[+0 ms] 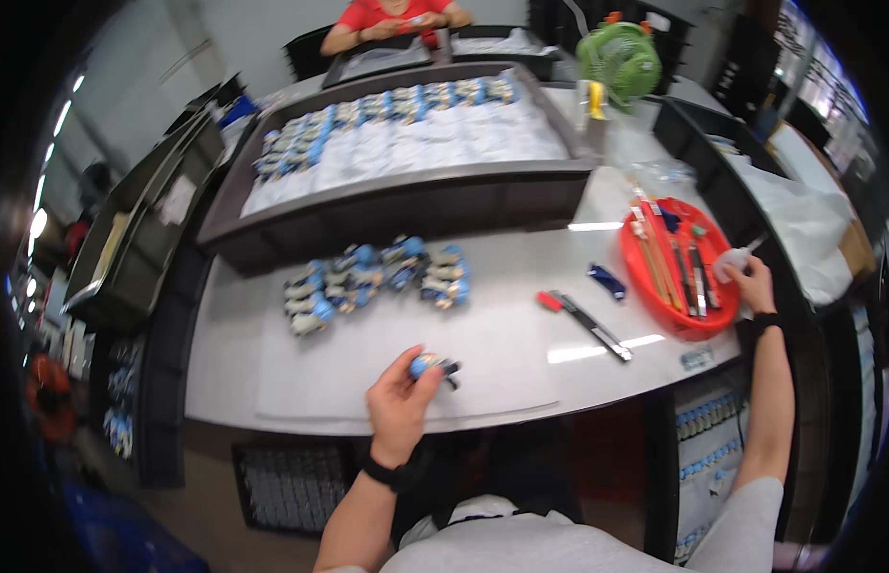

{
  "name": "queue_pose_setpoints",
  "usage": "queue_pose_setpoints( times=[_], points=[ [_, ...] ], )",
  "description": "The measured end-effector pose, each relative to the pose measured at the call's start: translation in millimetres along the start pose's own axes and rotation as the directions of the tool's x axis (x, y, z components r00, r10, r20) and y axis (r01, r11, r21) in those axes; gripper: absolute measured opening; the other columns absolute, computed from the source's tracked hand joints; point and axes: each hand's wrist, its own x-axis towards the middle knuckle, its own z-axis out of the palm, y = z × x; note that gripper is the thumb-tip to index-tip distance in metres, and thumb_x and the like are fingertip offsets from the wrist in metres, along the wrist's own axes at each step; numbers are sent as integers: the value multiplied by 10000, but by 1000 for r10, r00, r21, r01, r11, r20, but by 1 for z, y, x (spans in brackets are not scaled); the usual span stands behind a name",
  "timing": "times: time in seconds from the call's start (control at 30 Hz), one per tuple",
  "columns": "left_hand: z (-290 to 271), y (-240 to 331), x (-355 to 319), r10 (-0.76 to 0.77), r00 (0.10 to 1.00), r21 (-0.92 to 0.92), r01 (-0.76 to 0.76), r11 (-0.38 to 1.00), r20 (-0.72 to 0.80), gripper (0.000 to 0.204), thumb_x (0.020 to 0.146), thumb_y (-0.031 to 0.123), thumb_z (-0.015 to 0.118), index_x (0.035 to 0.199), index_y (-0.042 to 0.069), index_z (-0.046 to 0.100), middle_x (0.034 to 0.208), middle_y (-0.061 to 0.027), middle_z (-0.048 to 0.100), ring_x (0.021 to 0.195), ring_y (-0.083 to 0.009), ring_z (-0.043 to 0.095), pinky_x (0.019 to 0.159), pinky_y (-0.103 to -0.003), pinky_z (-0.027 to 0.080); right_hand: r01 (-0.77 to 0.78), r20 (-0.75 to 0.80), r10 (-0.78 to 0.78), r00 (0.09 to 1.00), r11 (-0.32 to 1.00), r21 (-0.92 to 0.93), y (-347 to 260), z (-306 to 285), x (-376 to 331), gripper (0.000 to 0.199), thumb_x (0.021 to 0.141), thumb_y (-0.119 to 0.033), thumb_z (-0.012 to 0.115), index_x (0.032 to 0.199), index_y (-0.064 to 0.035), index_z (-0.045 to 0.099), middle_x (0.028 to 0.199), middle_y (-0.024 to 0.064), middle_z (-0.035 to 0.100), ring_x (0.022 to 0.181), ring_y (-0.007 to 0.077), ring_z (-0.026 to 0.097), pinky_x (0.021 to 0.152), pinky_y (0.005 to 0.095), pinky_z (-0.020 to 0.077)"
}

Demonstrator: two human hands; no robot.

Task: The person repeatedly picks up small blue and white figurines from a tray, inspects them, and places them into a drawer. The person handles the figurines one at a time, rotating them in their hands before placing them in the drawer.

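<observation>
My left hand (397, 406) is closed around a small blue-headed figurine (430, 364) with dark lower parts, held above the near part of the white table. On the right, my right hand (754, 288) pinches a small translucent white squeeze bottle (729, 265) with a thin needle-like tip, at the right rim of a red basin (691, 327). Brushes (661, 260) and dark-handled tools stand or lean inside this basin. Beyond my left hand, similar blue-and-cream figurines (354, 279) lie in short rows on the table.
A large dark tray (397, 196) behind holds rows of figurines on white cloth. Left of the basin lie a red-tipped black tool (590, 325) and a dark blue packet (607, 282). A green fan (618, 63) stands at the back right. Someone in a red shirt (382, 13) works opposite.
</observation>
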Motion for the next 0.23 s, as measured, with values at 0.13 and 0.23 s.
queue_pose_setpoints(
  times=[0.13, 0.23],
  points=[
    [10, 1, 3, -21, 1000, -13, 21, 1000, 4, 368, 828, 41, 654, 1150, -91, 535, 938, -68, 616, 821, -85, 578, 748, -205, 480, -55, 24, 50, 998, 940, 336, -25, -17, -19, 262, 830, -155, 654, 1014, 26, 609, 901, 66, 642, 860, 117, 585, 780, 262, 449],
    [-2, 3, 2, -47, 999, 42, 48, 998, -26, 395, 821, 68, 673, 1160, -83, 538, 954, -83, 626, 830, -83, 583, 742, -189, 474, -6, 31, -17, 999, 795, 607, -91, 3, -35, 305, 849, -156, 640, 1096, 10, 573, 985, 65, 627, 927, 123, 575, 849, 259, 429]
  ],
)
